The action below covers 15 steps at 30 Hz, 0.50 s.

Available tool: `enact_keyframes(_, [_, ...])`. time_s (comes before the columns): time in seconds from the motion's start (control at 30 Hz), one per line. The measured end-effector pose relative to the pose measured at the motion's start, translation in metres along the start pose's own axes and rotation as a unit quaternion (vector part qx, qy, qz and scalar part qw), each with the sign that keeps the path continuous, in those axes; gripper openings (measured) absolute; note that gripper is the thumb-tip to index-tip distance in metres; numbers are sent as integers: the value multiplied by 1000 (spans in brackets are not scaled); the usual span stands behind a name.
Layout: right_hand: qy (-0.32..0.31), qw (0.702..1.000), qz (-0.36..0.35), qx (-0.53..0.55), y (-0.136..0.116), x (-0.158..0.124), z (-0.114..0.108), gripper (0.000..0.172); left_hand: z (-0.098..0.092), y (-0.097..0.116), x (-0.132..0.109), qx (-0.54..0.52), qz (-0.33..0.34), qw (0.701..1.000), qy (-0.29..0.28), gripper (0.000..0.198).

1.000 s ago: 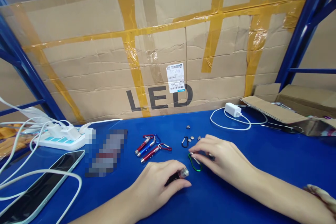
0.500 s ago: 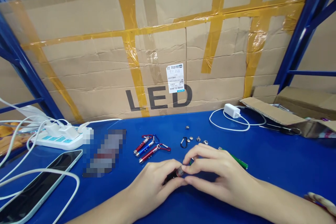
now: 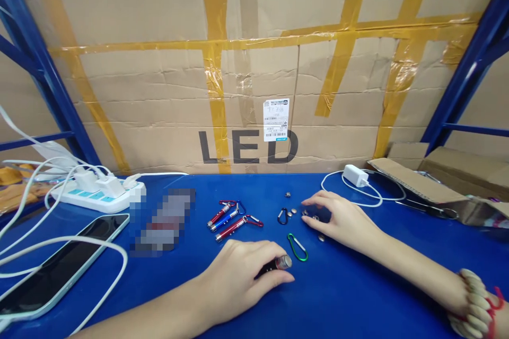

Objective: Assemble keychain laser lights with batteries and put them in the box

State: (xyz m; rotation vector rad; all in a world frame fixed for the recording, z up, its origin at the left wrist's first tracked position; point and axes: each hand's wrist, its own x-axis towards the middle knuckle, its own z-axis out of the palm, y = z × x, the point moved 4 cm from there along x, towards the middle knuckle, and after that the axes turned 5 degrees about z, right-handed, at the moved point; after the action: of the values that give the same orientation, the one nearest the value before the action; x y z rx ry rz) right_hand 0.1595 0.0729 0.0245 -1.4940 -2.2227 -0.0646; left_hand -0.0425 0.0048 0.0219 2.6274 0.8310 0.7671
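My left hand [image 3: 248, 275] is wrapped round a short black penlight [image 3: 272, 265], its silver end facing right between thumb and forefinger. My right hand [image 3: 342, 217] reaches over the table with thumb and fingers apart, at a small metal cap [image 3: 305, 213]; I cannot make out whether they touch. Below that hand lies a small round metal piece [image 3: 321, 238]. Between the hands rests a green carabiner [image 3: 298, 248]. A black carabiner [image 3: 282, 216] and button cells [image 3: 293, 211] are left of the right fingertips.
Two red penlights [image 3: 230, 229] and a blue penlight [image 3: 224, 221] with carabiners lie left of centre. A phone [image 3: 63, 270], white cables and a power strip [image 3: 99, 196] occupy the left. A charger [image 3: 355, 175], tweezers [image 3: 429, 208] and an open carton [image 3: 469, 169] stand right.
My right hand has left the penlight's end and moved up and right to the small metal parts. My left hand still holds the penlight. The green carabiner now shows fully.
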Motion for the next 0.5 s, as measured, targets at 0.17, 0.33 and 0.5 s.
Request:
enact_keyframes(0.17, [-17, 999, -29, 18, 0, 2, 5, 21, 0, 1, 0, 4, 15, 1000, 1, 6])
enact_keyframes(0.33, [-18, 999, -38, 7, 2, 6, 4, 14, 1, -1, -3, 17, 10, 1000, 15, 14])
enact_keyframes(0.5, [-19, 999, -43, -1, -6, 3, 1, 8, 0, -3, -4, 10, 14, 999, 42, 22])
